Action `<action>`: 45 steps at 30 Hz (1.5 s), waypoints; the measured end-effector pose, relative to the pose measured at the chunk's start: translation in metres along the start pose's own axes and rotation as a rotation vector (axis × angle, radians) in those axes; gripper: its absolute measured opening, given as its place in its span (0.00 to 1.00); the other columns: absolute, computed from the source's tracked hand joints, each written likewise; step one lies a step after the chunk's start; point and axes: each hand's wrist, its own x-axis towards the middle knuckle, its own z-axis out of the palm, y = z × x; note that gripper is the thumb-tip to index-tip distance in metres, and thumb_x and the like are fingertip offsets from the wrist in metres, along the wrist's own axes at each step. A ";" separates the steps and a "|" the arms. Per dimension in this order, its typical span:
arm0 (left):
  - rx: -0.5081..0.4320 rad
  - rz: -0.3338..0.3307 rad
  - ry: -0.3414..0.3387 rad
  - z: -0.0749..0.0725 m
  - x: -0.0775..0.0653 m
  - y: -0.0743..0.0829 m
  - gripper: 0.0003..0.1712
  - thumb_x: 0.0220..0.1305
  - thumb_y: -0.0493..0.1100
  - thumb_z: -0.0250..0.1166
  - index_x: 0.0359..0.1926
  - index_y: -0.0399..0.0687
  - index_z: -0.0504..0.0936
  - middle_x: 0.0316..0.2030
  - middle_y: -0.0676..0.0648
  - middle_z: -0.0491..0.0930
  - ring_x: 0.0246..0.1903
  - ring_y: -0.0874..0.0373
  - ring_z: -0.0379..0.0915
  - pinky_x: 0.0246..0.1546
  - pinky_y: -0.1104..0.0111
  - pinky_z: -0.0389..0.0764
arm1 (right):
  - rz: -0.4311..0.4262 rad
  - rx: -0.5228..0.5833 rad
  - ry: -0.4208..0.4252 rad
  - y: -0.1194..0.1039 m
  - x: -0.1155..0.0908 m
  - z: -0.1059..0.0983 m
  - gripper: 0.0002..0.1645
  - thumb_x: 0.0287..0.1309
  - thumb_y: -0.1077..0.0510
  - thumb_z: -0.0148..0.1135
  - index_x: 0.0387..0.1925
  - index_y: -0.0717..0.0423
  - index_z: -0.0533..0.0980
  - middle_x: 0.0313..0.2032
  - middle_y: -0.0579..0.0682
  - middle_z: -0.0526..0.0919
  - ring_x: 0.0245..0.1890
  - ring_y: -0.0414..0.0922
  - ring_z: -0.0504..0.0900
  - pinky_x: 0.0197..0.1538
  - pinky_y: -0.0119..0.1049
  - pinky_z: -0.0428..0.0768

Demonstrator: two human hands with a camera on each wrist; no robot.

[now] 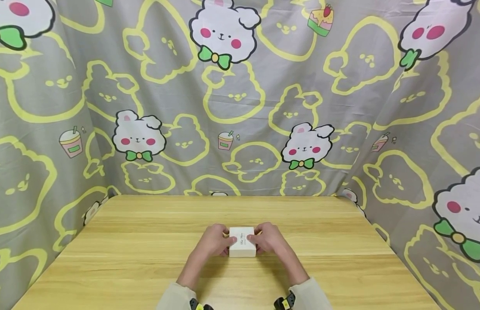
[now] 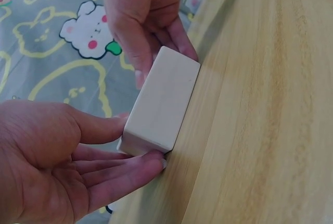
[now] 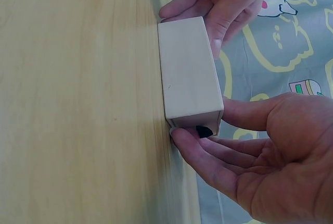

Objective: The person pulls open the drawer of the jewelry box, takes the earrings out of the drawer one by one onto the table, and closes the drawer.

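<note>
A small white cardboard box [image 1: 242,251] with dark script lettering on its upper face is held between both hands, close over the middle of the table. My left hand [image 1: 213,242] grips its left end, thumb on top and fingers along the side and underneath. At the opposite end, my right hand [image 1: 271,239] holds it the same way, the thumb near the lettering. The right wrist view shows a black half-round patch [image 3: 204,131] on the box's right end, beside the fingertips. In the left wrist view, the long side of the box [image 2: 164,99] is plain.
The wooden table [image 1: 147,267] stretches out on all sides of the hands. Grey curtains [image 1: 255,129] printed with white bears and yellow outlines hang behind it and at both sides. Dark straps [image 1: 285,301] sit at the wrists, over light sleeves.
</note>
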 end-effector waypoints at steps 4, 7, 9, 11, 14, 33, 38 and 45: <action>0.052 0.010 0.021 0.000 -0.002 0.004 0.24 0.67 0.39 0.68 0.56 0.22 0.76 0.28 0.41 0.83 0.20 0.54 0.82 0.23 0.64 0.84 | 0.007 0.002 -0.002 -0.001 0.000 0.000 0.14 0.63 0.60 0.67 0.42 0.71 0.81 0.24 0.55 0.84 0.22 0.48 0.87 0.27 0.39 0.85; 0.138 0.038 0.071 0.002 -0.004 0.008 0.28 0.66 0.39 0.69 0.59 0.23 0.74 0.34 0.37 0.84 0.27 0.53 0.81 0.29 0.61 0.84 | 0.004 0.003 -0.004 -0.001 0.001 0.000 0.14 0.63 0.60 0.67 0.42 0.71 0.81 0.24 0.55 0.84 0.22 0.48 0.87 0.27 0.39 0.86; 0.188 0.066 0.109 0.003 -0.005 0.012 0.31 0.64 0.40 0.69 0.61 0.22 0.72 0.40 0.33 0.84 0.34 0.48 0.81 0.36 0.56 0.84 | -0.001 0.005 -0.003 -0.001 0.001 0.000 0.14 0.63 0.61 0.67 0.42 0.71 0.81 0.24 0.55 0.84 0.21 0.48 0.87 0.27 0.39 0.86; 0.220 0.090 0.137 0.006 -0.006 0.015 0.34 0.63 0.40 0.70 0.62 0.21 0.70 0.46 0.28 0.82 0.41 0.43 0.80 0.44 0.51 0.82 | -0.007 0.002 -0.003 -0.002 0.001 0.000 0.14 0.63 0.61 0.67 0.41 0.71 0.80 0.23 0.55 0.84 0.21 0.48 0.87 0.27 0.39 0.86; 0.245 0.091 0.148 0.011 -0.008 0.019 0.36 0.63 0.42 0.70 0.63 0.21 0.68 0.51 0.24 0.78 0.48 0.36 0.78 0.50 0.45 0.80 | -0.013 -0.002 -0.004 -0.002 0.000 0.000 0.13 0.63 0.61 0.67 0.40 0.71 0.81 0.23 0.56 0.85 0.21 0.49 0.87 0.27 0.39 0.85; 0.248 0.132 0.030 0.029 -0.013 0.023 0.37 0.72 0.43 0.62 0.73 0.28 0.60 0.73 0.26 0.56 0.73 0.30 0.51 0.70 0.39 0.60 | -0.007 -0.001 -0.009 0.000 0.001 -0.001 0.13 0.63 0.61 0.67 0.41 0.71 0.81 0.24 0.57 0.85 0.22 0.49 0.87 0.28 0.39 0.85; 0.298 0.175 0.020 0.029 -0.013 0.023 0.33 0.73 0.42 0.60 0.71 0.28 0.62 0.63 0.33 0.67 0.62 0.37 0.65 0.63 0.45 0.70 | -0.011 0.005 -0.005 0.000 0.000 -0.001 0.12 0.63 0.61 0.67 0.40 0.71 0.81 0.25 0.58 0.85 0.21 0.49 0.87 0.27 0.39 0.85; 0.303 0.195 -0.012 0.028 -0.012 0.020 0.37 0.73 0.45 0.62 0.72 0.27 0.60 0.62 0.34 0.67 0.52 0.46 0.72 0.56 0.50 0.76 | -0.007 -0.006 -0.003 -0.001 0.000 -0.001 0.12 0.63 0.61 0.67 0.40 0.70 0.81 0.24 0.56 0.85 0.21 0.47 0.86 0.27 0.38 0.85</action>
